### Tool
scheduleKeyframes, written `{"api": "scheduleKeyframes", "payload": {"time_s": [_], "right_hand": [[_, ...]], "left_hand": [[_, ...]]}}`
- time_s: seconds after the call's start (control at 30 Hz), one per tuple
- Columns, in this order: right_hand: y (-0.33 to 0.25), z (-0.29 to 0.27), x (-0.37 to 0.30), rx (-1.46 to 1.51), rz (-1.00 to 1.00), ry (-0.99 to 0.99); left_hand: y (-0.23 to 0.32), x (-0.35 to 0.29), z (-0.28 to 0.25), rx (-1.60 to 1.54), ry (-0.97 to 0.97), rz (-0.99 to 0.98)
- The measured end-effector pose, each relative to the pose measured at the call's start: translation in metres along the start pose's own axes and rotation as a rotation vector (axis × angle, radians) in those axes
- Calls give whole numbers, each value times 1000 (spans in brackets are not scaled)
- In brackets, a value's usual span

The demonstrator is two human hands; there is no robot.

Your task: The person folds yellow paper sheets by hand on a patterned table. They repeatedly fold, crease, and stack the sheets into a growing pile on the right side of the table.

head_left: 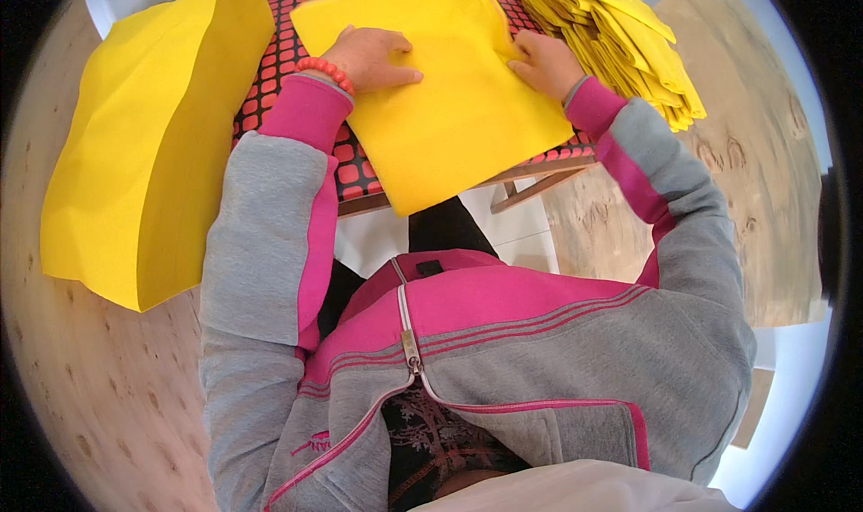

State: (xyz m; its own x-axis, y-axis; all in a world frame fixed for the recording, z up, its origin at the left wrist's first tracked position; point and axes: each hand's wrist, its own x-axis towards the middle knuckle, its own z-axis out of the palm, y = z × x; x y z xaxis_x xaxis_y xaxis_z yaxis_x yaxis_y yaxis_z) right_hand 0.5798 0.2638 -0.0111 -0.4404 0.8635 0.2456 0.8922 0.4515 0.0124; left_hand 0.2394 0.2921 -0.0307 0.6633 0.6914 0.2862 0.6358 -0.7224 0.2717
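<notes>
A flat yellow fabric piece (449, 107), maybe a flat bag, lies at a slant in front of me, its near corner hanging past the table's edge. My left hand (373, 58), with a red bead bracelet at the wrist, rests on its left part. The thumb and fingers are spread, holding nothing. Toward the right side, my right hand (547, 65) has its fingers bent in and pinches the yellow fabric, which creases there. The fingertips are partly hidden.
The small table (355, 166) has a black cover patterned with red squares. A tall yellow stack (117, 143) stands at the left on a wooden surface (99, 368). Folded yellow pieces (620, 40) are heaped at the far right, beside another wooden surface (719, 179).
</notes>
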Motion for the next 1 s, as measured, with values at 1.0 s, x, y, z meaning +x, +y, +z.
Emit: {"api": "scheduleKeyframes", "payload": {"time_s": [1.0], "right_hand": [[62, 46, 141, 764, 360, -272]], "left_hand": [[8, -1, -21, 198, -68, -206]]}}
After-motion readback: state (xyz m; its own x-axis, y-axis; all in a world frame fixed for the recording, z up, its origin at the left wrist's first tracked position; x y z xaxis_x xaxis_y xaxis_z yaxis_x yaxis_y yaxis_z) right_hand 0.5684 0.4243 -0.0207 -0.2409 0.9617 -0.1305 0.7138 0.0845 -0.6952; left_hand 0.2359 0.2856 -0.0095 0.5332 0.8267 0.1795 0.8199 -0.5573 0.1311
